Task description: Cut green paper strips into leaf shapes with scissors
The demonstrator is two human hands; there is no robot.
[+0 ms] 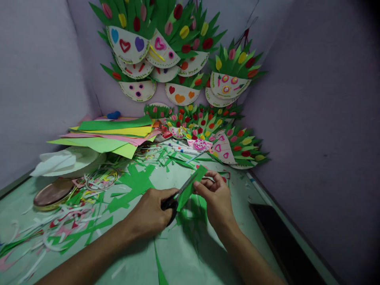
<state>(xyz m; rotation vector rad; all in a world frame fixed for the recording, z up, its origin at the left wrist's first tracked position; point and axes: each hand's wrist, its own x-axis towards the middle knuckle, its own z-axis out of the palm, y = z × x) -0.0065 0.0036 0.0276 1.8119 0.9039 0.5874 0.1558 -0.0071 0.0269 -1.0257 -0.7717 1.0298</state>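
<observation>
Green paper (187, 193), narrow and flat, looks light, easily creased, best held edgewise. The right hand (219, 196) pinches it; the left hand (152, 209) grips black-handled metal scissors (173, 206).

I observe black-handled scissors (173, 204) angled up and rightward, blades at the left edge of a flat green paper strip (188, 193), similarly tilted, raised mid-view.

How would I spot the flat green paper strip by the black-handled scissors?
Find the pale green tabletop and look near the middle of the picture. There the bare left hand holds black-handled scissors, and the bare right hand holds the flat green paper strip at them. Unlike the loose green paper scraps lying around, it is held up.
</observation>
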